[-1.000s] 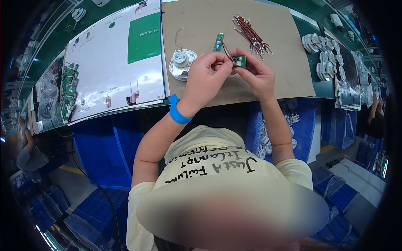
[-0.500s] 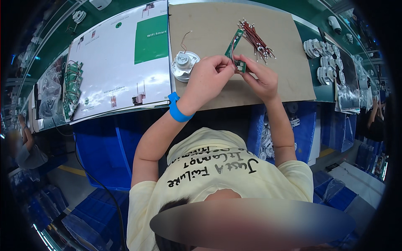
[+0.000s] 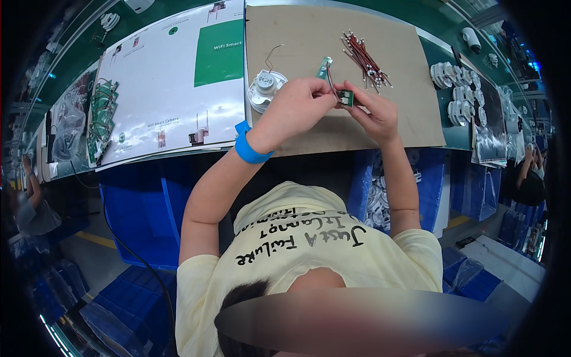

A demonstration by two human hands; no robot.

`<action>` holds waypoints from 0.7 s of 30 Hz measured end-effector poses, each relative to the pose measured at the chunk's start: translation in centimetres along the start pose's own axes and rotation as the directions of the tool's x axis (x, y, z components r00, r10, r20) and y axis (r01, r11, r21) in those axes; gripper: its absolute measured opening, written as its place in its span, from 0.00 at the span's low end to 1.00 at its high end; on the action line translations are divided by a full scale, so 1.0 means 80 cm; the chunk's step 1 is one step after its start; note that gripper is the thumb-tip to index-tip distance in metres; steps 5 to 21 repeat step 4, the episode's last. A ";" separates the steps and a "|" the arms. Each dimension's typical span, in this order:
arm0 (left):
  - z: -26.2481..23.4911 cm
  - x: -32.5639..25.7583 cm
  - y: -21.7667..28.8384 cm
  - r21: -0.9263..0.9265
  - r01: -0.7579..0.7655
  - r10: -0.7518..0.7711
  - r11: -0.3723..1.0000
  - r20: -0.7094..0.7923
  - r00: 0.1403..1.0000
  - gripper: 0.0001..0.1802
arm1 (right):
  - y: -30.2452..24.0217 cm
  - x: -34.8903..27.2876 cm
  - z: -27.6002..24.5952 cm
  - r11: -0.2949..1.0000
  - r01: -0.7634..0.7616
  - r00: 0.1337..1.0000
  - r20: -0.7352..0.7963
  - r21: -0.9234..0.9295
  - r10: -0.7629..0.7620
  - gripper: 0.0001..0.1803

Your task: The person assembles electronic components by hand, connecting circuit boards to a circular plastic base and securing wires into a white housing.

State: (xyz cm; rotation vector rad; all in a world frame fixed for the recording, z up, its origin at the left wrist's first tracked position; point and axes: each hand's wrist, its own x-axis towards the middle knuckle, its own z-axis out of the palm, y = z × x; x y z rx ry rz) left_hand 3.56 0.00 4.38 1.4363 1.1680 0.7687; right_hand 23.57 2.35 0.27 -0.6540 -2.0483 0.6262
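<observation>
Both hands meet over the cardboard mat [image 3: 309,35]: right hand [image 3: 373,113] pinches a small green circuit board [image 3: 345,98], long axis near-to-far; left hand [image 3: 297,102] grips its wire [image 3: 329,76].

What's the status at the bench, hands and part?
Left hand and right hand both pinching small green circuit board above brown mat. White round housing beside left hand. Nothing blocking.

free: bare brown mat [image 3: 297,41] above the hands, open toward far edge | blocked left: white round housing [image 3: 266,89] just beside left hand [image 3: 300,104] | blocked right-above: red wire bundle [image 3: 364,59] | far right: white parts stack [image 3: 455,95] near right hand [image 3: 375,113]
</observation>
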 end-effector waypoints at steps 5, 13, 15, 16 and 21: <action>0.007 0.006 -0.002 -0.007 0.034 -0.034 0.999 -0.039 0.999 0.11 | 0.007 -0.002 0.005 0.991 0.079 0.996 -0.042 -0.113 -0.084 0.24; 0.007 0.006 -0.002 -0.007 0.034 -0.034 0.999 -0.039 0.999 0.11 | 0.007 -0.002 0.005 0.991 0.079 0.996 -0.042 -0.113 -0.084 0.24; 0.007 0.006 -0.002 -0.007 0.034 -0.034 0.999 -0.039 0.999 0.11 | 0.007 -0.002 0.005 0.991 0.079 0.996 -0.042 -0.113 -0.084 0.24; 0.007 0.006 -0.002 -0.007 0.034 -0.034 0.999 -0.039 0.999 0.11 | 0.007 -0.002 0.005 0.991 0.079 0.996 -0.042 -0.113 -0.084 0.24; 0.007 0.006 -0.002 -0.007 0.034 -0.034 0.999 -0.039 0.999 0.11 | 0.007 -0.002 0.005 0.991 0.079 0.996 -0.042 -0.113 -0.084 0.24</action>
